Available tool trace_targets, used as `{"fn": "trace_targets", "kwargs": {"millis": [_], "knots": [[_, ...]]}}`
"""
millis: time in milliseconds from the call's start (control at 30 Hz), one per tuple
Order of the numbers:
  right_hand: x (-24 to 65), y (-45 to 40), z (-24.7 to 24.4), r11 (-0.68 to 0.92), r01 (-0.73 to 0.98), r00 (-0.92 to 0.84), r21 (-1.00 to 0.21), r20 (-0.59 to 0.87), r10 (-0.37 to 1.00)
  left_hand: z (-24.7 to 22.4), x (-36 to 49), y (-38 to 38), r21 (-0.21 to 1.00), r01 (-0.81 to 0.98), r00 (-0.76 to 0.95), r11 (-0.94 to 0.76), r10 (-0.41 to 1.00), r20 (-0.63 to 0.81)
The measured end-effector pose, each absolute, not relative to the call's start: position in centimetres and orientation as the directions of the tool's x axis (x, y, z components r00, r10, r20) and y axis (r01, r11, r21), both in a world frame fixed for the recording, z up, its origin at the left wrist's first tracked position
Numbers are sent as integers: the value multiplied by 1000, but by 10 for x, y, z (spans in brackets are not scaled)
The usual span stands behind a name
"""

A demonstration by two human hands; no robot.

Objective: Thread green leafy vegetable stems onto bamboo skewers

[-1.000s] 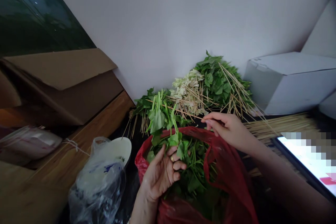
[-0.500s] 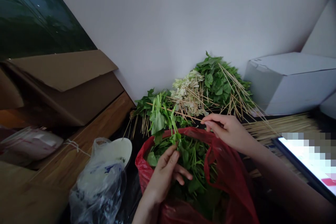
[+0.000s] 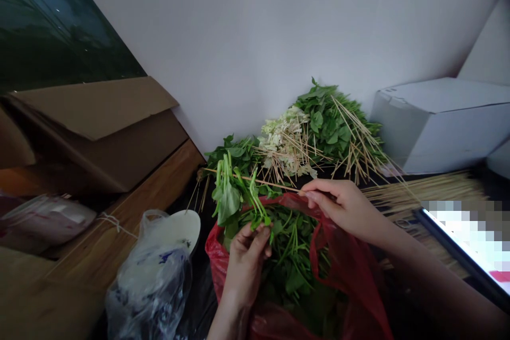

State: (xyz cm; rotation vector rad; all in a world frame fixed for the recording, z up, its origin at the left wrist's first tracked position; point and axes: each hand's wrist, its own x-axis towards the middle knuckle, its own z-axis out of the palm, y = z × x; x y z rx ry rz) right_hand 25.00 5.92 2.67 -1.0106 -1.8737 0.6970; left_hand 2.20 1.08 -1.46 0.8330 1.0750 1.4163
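Note:
My right hand (image 3: 338,202) pinches one end of a thin wooden skewer (image 3: 274,184), which points left across the red plastic bag. Green leafy stems (image 3: 231,191) are threaded on the skewer's far part. My left hand (image 3: 249,255) is closed on the lower end of a leafy green stem (image 3: 258,207) beside them. Both hands are above the open red plastic bag (image 3: 350,260), which is full of loose leafy greens (image 3: 292,247).
Behind the bag lie skewered greens (image 3: 330,122) and skewered pale cabbage pieces (image 3: 285,135). Loose skewers (image 3: 430,191) and a lit phone (image 3: 466,249) are at right, below a white box (image 3: 450,122). At left are a white bowl (image 3: 191,223), a clear plastic bag (image 3: 147,287) and a cardboard box (image 3: 95,133).
The skewer and its threaded greens have moved left and slightly down with my right hand. My left fingers have curled in around the stem.

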Motion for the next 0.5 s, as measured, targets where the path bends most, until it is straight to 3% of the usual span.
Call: {"fn": "trace_targets", "kwargs": {"millis": [200, 367, 500], "knots": [[247, 59, 27, 543, 319, -314, -777, 454, 834, -19, 19, 9, 953, -301, -148, 20, 987, -67], [246, 54, 30, 449, 215, -323, -867, 371, 871, -21, 18, 9, 969, -243, 71, 41, 997, -24], [247, 50, 33, 341, 118, -398, -932, 270, 877, -22, 13, 16, 938, -341, -76, 66, 992, -97]]}}
